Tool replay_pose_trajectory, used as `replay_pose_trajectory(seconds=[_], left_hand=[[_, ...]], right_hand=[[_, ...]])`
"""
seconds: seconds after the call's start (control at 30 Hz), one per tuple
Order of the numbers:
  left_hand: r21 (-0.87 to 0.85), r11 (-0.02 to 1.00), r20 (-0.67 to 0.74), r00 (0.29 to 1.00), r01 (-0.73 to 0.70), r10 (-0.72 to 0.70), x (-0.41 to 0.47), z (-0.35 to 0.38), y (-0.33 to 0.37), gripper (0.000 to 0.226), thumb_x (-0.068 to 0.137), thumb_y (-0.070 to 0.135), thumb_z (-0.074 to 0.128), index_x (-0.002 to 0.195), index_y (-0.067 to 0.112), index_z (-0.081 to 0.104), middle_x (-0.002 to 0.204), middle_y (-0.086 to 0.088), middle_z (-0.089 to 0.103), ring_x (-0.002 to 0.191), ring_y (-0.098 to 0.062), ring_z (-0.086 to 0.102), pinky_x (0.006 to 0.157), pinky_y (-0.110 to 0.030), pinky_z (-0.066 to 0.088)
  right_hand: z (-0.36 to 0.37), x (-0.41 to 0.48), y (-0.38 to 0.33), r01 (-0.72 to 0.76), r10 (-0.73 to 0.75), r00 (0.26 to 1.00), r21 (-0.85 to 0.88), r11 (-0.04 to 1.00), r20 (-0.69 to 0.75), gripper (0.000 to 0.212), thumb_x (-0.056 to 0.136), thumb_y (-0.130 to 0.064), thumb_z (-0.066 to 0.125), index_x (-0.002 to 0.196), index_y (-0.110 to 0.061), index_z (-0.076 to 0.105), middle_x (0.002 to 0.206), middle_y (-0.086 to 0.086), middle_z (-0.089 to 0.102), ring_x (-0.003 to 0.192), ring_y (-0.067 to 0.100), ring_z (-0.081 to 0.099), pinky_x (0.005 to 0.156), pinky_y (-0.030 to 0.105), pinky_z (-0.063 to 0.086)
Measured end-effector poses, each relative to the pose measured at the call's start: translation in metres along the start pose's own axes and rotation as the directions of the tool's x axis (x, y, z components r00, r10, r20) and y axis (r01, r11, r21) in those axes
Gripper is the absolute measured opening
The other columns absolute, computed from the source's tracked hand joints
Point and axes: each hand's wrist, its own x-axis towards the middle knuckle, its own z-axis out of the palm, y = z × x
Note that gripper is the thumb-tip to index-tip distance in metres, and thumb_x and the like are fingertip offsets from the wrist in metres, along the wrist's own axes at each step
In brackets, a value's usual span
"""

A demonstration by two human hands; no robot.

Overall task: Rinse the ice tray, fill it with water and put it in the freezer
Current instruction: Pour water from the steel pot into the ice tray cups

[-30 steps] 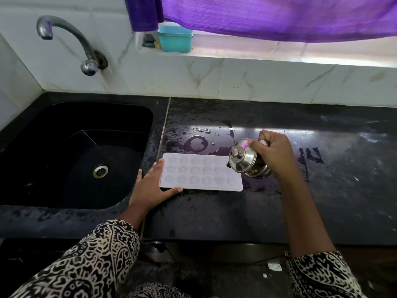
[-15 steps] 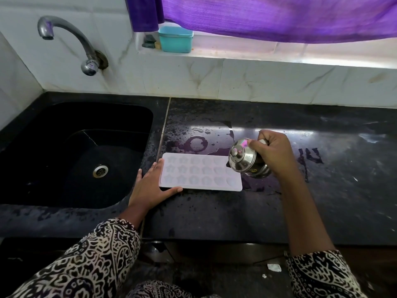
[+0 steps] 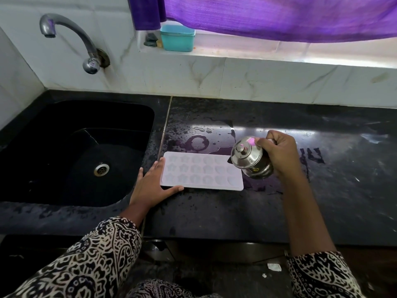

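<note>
The ice tray (image 3: 202, 171) lies flat on the dark stone bench (image 3: 214, 214), just right of the sink (image 3: 133, 117), with its long side running left to right. It is pale and shows 3 rows of small shaped moulds, star-like ones at the left end and rounder ones toward the right. I cannot tell whether the moulds hold water.

The left hand (image 3: 150, 186) rests flat on the bench at the tray's near-left corner. Its fingers are straight and lie along the tray's left end, and the thumb stretches along the near edge, touching it. It grasps nothing.

The right hand (image 3: 279, 153) is curled round a small steel pot (image 3: 250, 158) with a knobbed lid. The pot is held off the bench and tilted left, so its lid end hangs over the tray's far-right corner.

The bench is wet behind the tray, with drops, a puddle and a ring-shaped mark. The sink is black, with a metal drain (image 3: 101, 169) in its floor. A curved metal tap (image 3: 71, 33) comes out of the white wall above it. On the window sill stands a teal box (image 3: 177, 38), and a purple curtain (image 3: 279, 18) hangs above it. Both arms wear black-and-white patterned sleeves (image 3: 96, 259).
</note>
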Motion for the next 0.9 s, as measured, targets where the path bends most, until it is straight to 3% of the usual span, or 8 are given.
replay_pose_trajectory(seconds=[0.17, 0.57, 0.9], left_hand=[[0.004, 1.000, 0.007, 1.000, 0.001, -0.001, 0.000, 0.000, 0.000, 0.120, 0.061, 0.091, 0.035, 0.155, 0.021, 0.009, 0.160, 0.003, 0.022, 0.147, -0.010, 0.015, 0.120, -0.046, 0.001], [-0.001, 1.000, 0.009, 1.000, 0.000, 0.000, 0.000, 0.001, -0.002, 0.121, 0.060, 0.091, 0.035, 0.155, 0.022, 0.009, 0.160, 0.004, 0.022, 0.147, -0.009, 0.014, 0.120, -0.045, 0.000], [0.006, 1.000, 0.010, 1.000, -0.001, 0.001, 0.000, 0.000, -0.001, 0.121, 0.060, 0.091, 0.033, 0.155, 0.020, 0.008, 0.160, 0.002, 0.023, 0.147, -0.010, 0.015, 0.120, -0.045, 0.001]], right_hand=[[-0.004, 0.000, 0.006, -0.015, 0.019, 0.998, 0.069, 0.998, -0.058, 0.040, 0.079, -0.003, 0.065, 0.053, -0.017, 0.038, 0.041, -0.013, 0.041, 0.045, 0.002, 0.039, 0.048, 0.020, 0.037], [-0.022, -0.008, 0.019, 0.012, -0.007, 0.992, 0.039, 0.999, -0.124, 0.038, 0.079, -0.003, 0.065, 0.053, -0.018, 0.041, 0.041, -0.011, 0.044, 0.045, 0.005, 0.042, 0.045, 0.017, 0.037], [-0.024, -0.016, 0.010, 0.059, -0.069, 0.995, -0.122, 0.991, -0.079, 0.039, 0.079, -0.005, 0.066, 0.053, -0.015, 0.039, 0.043, -0.010, 0.037, 0.039, 0.003, 0.033, 0.040, 0.012, 0.031]])
